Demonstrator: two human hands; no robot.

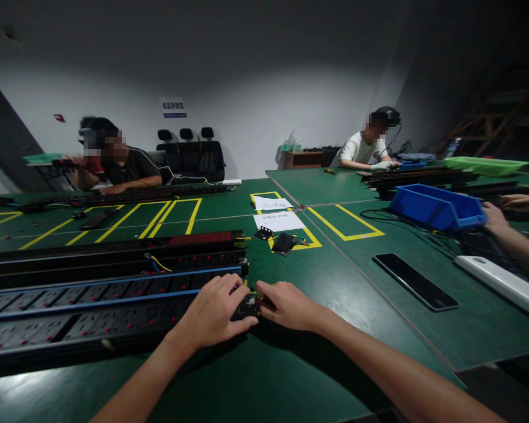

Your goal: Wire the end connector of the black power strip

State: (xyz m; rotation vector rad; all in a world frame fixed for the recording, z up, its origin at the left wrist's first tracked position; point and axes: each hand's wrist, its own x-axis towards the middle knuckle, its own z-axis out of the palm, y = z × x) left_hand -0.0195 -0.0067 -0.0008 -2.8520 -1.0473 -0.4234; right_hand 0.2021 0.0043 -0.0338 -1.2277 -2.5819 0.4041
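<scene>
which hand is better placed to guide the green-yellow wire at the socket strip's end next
Probably the right hand: it sits at the green-yellow wire, while the left hand looks occupied, spanning the end of the socket strip.

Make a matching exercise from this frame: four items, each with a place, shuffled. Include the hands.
Items
1. Left hand and right hand
2. Blue bin
3. Dark-screened phone
4. White sheets

Places
A. Flat on the green table, just left of the long white device in the picture
B. At the right-hand end of the nearest socket strip
C. By the yellow tape, beyond the hands
D. Beside another person's hand, on the right of the picture

Pairs: 1-B, 2-D, 3-A, 4-C
</scene>
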